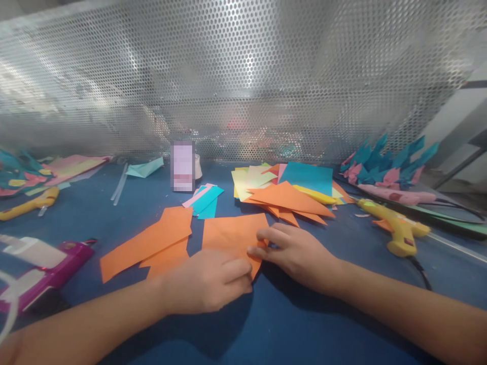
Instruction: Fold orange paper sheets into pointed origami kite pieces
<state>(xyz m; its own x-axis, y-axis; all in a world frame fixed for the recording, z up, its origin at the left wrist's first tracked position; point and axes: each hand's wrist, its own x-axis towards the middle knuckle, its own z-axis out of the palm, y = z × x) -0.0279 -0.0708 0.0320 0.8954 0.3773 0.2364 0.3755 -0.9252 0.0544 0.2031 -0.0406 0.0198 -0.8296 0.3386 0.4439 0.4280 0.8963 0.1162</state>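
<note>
A sheet of orange paper [234,230] is between my two hands, just above the blue table. My left hand [213,279] is closed on the paper's lower edge, fingers curled in. At the paper's right edge, the fingers of my right hand [292,253] pinch it, thumb and forefinger close together. Left of the sheet lie more pieces of orange paper [152,238], partly under my left wrist. Beyond my right hand is a stack of folded orange paper pieces [291,198], pointed at the ends.
A yellow glue gun [403,228] with its cord lies at right, near blue and pink folded-paper shapes [395,165]. At left are a magenta power strip [57,274] and another yellow tool [32,203]. A phone [183,167] stands before the perforated metal panel [236,66].
</note>
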